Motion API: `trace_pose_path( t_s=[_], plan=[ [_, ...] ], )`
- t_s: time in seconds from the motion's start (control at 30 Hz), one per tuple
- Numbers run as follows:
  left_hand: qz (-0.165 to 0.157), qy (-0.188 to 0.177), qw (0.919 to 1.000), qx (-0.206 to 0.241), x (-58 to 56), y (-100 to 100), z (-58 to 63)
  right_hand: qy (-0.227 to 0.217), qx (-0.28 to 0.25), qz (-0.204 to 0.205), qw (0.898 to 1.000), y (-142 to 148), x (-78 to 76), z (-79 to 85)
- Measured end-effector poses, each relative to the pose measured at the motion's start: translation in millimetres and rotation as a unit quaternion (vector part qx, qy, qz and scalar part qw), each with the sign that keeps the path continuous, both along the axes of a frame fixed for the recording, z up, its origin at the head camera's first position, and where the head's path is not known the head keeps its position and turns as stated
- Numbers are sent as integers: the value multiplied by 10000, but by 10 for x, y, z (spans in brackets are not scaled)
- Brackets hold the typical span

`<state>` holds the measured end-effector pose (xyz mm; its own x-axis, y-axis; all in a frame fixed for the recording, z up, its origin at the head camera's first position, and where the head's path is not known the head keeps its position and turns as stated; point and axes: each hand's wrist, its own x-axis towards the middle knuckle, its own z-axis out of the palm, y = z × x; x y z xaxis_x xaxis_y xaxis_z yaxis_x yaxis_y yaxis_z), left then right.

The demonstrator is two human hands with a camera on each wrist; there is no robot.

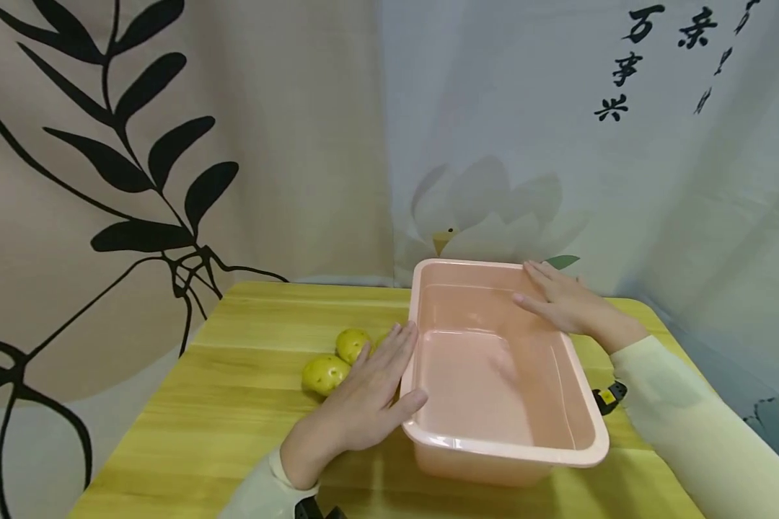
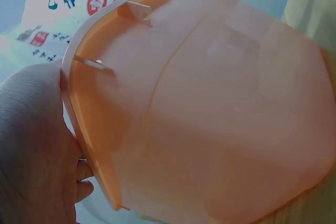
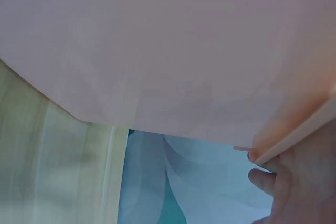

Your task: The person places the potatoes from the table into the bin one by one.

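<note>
A pink plastic basin (image 1: 474, 375), rectangular with rounded corners and a wide rim, stands between the two hands. Its inside is bare in the head view. My left hand (image 1: 370, 400) lies along the basin's left rim with straight fingers, and the thumb reaches over the edge. On the far right part of the rim rests my right hand (image 1: 561, 299), fingers extended and thumb pointing into the basin. Both wrist views are mostly filled by the basin's outer wall (image 2: 226, 114). Just left of the basin, yellow roundish items with dark specks (image 1: 325, 375) are partly covered by my left hand.
Everything stands on a yellow wood-grain table (image 1: 234, 404). A printed curtain (image 1: 298, 144) with leaf and flower patterns hangs behind the table's far edge. Black wrist devices (image 1: 609, 396) sit on both arms.
</note>
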<state>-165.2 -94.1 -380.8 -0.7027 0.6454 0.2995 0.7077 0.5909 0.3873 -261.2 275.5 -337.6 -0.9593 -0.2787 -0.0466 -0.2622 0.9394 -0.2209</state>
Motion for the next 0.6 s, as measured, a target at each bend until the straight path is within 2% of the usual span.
trace_pose_path(
  t_s=[0.23,0.37,0.6],
  plan=[
    [-154,126,9998,-46,11,41,-12,4,-8,52,10000,59,0,54],
    [-164,156,9997,-60,23,54,-4,-65,-245,114,9996,63,-104,85],
    [-224,200,9992,-277,76,72,18,-486,-512,332,9970,82,-308,47]
  ],
)
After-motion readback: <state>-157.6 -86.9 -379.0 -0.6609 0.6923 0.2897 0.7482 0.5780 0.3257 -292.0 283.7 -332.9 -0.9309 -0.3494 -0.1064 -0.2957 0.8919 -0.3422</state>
